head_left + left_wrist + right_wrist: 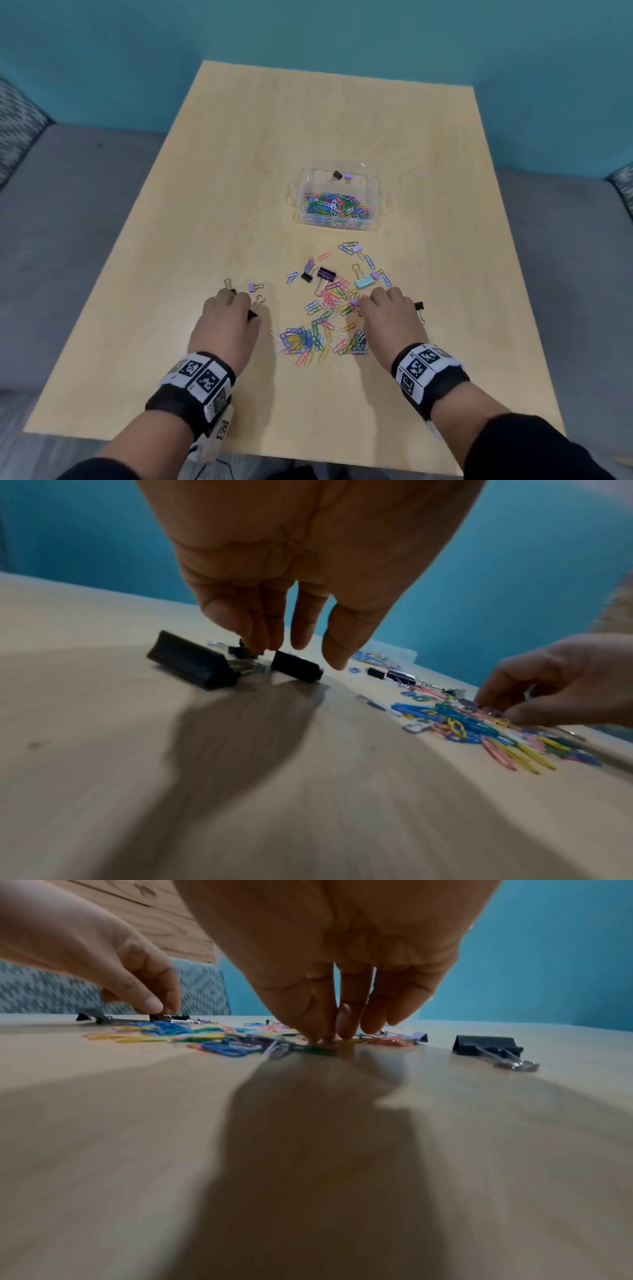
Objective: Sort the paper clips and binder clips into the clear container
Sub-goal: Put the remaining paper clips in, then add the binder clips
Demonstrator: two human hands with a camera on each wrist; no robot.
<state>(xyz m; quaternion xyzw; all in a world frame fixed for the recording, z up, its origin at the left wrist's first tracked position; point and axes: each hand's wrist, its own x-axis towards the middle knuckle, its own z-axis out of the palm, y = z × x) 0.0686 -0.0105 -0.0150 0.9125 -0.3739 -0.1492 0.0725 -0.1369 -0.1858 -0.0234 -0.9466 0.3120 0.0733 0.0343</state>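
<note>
Left hand pinching black metal binder clip, near-left of clear plastic container | right hand pinching into coloured wire paper clips, nearer than container | both gathering loads for separate compartments, probably

Free room: bare table fills the upper and left of the head view, also the strip along the lower edge.
Obstacles: clear container, right of centre; loose paper clips and binder clips spread below it, mid-frame; left hand and right hand flanking that spread, fingertips down among clips.
</note>
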